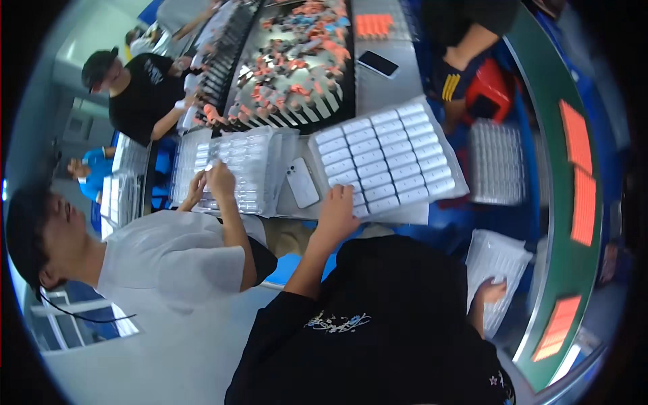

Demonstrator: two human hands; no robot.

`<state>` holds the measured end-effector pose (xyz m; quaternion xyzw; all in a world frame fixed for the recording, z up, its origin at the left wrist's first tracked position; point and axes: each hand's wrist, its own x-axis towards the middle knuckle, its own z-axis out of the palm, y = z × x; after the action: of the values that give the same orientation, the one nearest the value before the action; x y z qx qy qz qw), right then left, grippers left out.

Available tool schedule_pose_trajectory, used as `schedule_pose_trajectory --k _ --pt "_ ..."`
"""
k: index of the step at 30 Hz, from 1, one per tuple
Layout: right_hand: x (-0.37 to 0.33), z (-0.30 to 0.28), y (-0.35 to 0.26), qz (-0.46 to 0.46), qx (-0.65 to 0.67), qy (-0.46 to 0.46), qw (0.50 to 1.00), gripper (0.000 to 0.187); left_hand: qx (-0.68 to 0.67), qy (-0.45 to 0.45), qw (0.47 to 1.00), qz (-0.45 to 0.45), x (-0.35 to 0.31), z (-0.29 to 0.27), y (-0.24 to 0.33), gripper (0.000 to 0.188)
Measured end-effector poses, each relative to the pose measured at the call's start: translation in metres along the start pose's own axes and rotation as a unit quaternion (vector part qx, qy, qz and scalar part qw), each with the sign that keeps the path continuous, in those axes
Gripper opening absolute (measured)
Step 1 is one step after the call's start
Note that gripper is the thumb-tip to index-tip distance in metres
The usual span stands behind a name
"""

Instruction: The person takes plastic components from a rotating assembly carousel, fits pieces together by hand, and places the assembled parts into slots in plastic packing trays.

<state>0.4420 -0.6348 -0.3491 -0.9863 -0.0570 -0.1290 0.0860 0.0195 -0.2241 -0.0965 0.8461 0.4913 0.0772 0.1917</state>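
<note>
A clear plastic tray [439,182], filled with rows of white cylinders, lies tilted on the table's near edge. My left hand [337,210] grips its near left corner, fingers over the outermost cylinders. Off to my right, below table level, an unfilled clear blister tray [496,260] hangs from my right hand [491,291]. The fingers there close over the tray's edge, and the thumb is hard to make out. Left of the filled tray lies a white phone [302,183].
Beside me on the left, a co-worker's hands [214,182] work over stacked clear trays [260,162]. A slotted bin [290,67] of orange, white and grey pieces stands ahead. A black-screened phone [379,64] lies beyond the tray. More trays [496,162] and a red stool [487,91] are rightward.
</note>
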Motion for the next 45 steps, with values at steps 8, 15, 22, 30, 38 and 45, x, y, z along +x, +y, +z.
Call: schedule_pose_trajectory --k 8,15,22,30,38,45 --pt "0.033 -0.221 -0.411 -0.635 0.298 -0.183 0.689 0.047 0.146 0.097 0.984 0.013 -0.013 0.010 0.004 0.035" --pt "0.038 -0.200 -0.447 -0.780 0.123 -0.205 0.579 0.041 0.090 0.057 0.994 0.034 0.002 -0.015 0.000 0.041" --pt "0.035 -0.210 -0.453 -0.832 0.064 -0.134 0.534 0.042 -0.379 0.045 0.915 -0.129 0.062 -0.106 0.013 0.067" --pt "0.053 -0.227 -0.483 -0.797 0.025 -0.328 0.506 0.063 -0.140 0.338 0.923 -0.117 0.238 -0.142 0.016 0.076" --pt "0.062 -0.243 -0.601 -0.562 0.274 -0.490 0.607 0.067 0.044 0.243 0.920 -0.305 0.284 -0.114 -0.021 0.054" --pt "-0.037 -0.229 -0.791 -0.525 0.276 -0.412 0.692 0.050 -0.005 0.220 0.909 -0.355 0.231 -0.130 -0.042 0.056"
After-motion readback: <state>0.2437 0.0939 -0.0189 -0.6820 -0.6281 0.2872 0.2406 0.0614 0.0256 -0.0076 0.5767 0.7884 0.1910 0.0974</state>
